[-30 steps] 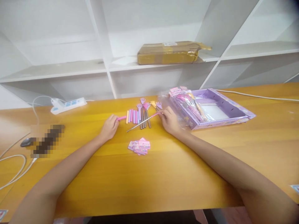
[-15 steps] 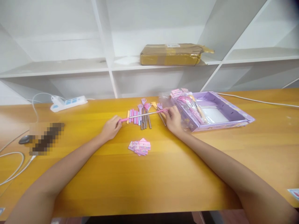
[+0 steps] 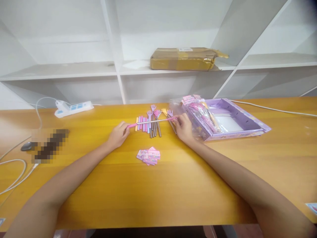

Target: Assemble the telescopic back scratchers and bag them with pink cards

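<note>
Between my hands stretches a pink back scratcher [image 3: 151, 122] with an extended metal rod. My left hand [image 3: 119, 135] is closed on its pink handle; my right hand [image 3: 183, 128] grips it near the pink head, which the fingers partly hide. Behind the rod lie several coloured handle sleeves [image 3: 141, 124] in a row. Beside them are several scratcher heads on metal rods [image 3: 155, 124], in purple, pink and yellow. A small pile of pink printed cards [image 3: 149, 156] lies nearer to me on the table.
A purple display box [image 3: 237, 135] stands at the right, with bagged back scratchers [image 3: 204, 114] over its left side. At the left are a white power strip [image 3: 74, 109], a mouse [image 3: 27, 146] and cables. A taped cardboard box [image 3: 182, 59] sits on the shelf behind.
The view has shifted very slightly. Both hands keep the same hold on the back scratcher, and nothing on the table has moved.
</note>
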Demonstrator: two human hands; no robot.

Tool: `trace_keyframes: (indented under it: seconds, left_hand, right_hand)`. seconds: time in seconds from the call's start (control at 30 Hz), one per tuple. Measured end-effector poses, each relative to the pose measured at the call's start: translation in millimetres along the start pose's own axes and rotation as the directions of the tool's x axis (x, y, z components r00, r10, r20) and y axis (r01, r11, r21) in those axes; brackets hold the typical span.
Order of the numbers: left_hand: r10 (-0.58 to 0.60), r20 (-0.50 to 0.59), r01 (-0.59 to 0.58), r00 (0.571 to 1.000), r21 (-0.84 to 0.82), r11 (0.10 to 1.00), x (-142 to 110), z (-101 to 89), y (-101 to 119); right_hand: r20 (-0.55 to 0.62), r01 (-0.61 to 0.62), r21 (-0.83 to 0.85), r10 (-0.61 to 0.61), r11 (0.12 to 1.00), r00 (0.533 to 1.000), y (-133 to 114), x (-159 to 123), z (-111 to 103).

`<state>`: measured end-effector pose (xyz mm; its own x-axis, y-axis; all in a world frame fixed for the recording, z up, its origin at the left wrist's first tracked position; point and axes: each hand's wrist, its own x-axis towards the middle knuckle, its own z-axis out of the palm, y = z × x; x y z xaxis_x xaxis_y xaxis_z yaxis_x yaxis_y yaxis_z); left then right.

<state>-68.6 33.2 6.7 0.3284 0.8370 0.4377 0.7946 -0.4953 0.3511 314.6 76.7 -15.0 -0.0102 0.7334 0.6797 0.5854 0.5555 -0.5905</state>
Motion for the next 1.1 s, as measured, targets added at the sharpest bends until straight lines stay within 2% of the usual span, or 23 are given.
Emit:
trace_keyframes:
  seconds: [0.2,0.43,0.93,1.1]
  left_hand:
    - [0.006,-0.017,-0.006,1.000,0.005,1.000,-1.6,-0.6,3.2]
    - [0.072,0.015,-0.073,0.997,0.091,0.993,-3.7,3.4,0.7]
    - [0.145,-0.040,-0.146,0.989,-0.046,0.988,-5.6,0.8,-2.1]
    - [0.152,-0.040,-0.154,0.988,-0.063,0.986,-7.0,0.2,-2.1]
  right_hand:
    - [0.043,0.046,0.011,-0.046,0.999,0.998,-1.6,0.3,-2.0]
    - [0.018,0.045,0.012,-0.045,0.999,0.999,2.5,2.0,-1.9]
    - [0.064,0.024,0.057,-0.028,0.998,0.998,3.4,0.6,-8.6]
    - [0.106,-0.050,0.149,0.034,0.988,0.994,-1.1,-2.6,-10.3]
